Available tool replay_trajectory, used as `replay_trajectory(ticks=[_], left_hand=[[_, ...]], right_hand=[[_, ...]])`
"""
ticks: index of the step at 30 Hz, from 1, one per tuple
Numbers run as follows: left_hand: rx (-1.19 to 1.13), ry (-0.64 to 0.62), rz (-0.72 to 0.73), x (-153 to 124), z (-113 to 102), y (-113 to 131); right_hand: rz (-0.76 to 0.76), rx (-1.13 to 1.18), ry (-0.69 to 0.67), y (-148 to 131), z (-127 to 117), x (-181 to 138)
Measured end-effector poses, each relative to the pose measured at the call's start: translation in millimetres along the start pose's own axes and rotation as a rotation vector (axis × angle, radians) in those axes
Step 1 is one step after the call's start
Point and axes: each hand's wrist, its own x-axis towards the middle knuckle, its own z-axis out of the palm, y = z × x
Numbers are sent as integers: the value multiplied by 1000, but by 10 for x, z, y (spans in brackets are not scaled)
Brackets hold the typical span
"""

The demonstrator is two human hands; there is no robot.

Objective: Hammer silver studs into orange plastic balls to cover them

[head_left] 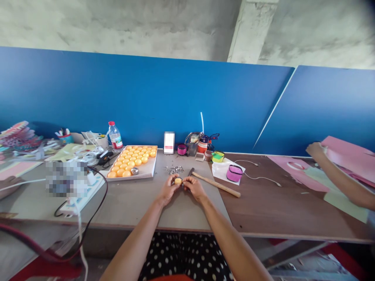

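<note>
My left hand and right hand meet over the desk, directly in front of me. Between them sits one small orange ball. The fingers of my left hand are closed around its left side; the fingers of my right hand are pinched against its right side. Whether the right fingers also hold a small part is too small to tell.

Just beyond the ball lies a pile of small metal pieces. A hammer lies to the right of my right hand, head near the pile, wooden handle pointing right. To the left rear stands a tray filled with rows of orange balls, with a water bottle behind it. A pink pouch rests on white paper beyond the hammer. At far right, another person's hand touches pink sheets.
</note>
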Motion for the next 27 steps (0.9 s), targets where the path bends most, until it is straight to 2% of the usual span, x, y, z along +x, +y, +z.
replay_trajectory(ticks=[12, 27], left_hand=[[46, 17, 26, -5, 2, -6], [187, -33, 51, 24, -51, -56]], right_hand=[[-7, -54, -18, 31, -18, 15], [30, -101, -57, -31, -18, 0]])
